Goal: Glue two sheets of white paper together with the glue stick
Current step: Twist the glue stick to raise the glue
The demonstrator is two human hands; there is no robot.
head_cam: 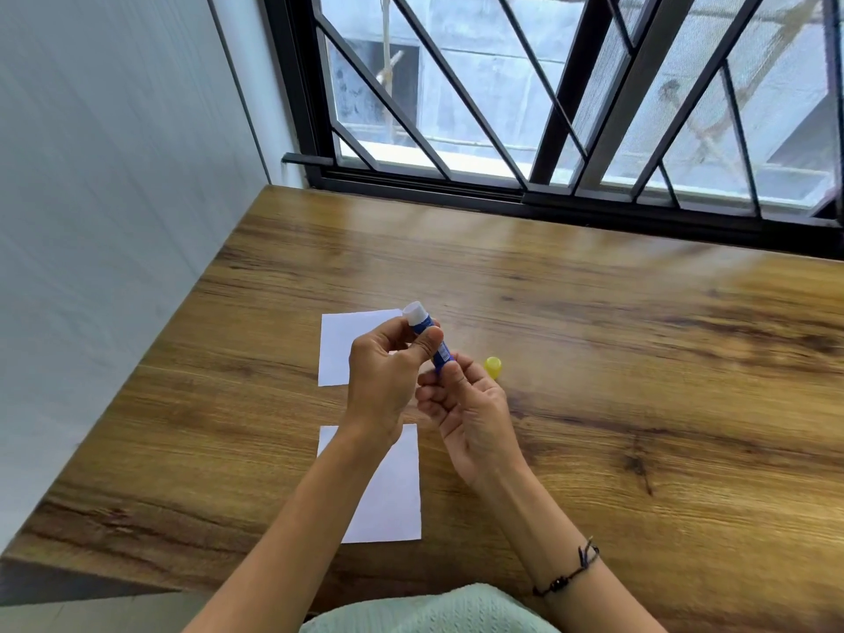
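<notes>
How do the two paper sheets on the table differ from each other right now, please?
The far sheet lies nearer the window; the near sheet lies closer to the person. The far sheet is partly hidden by the left hand, which holds the glue stick above it; the near sheet is crossed by the left forearm. Both are white, flat on the table and apart.

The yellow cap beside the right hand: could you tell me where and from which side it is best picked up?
I would pinch the cap across its round sides, coming from above and from the right. It appears to sit alone on the table, with the right hand close on its left, so the right and top look free.
</notes>
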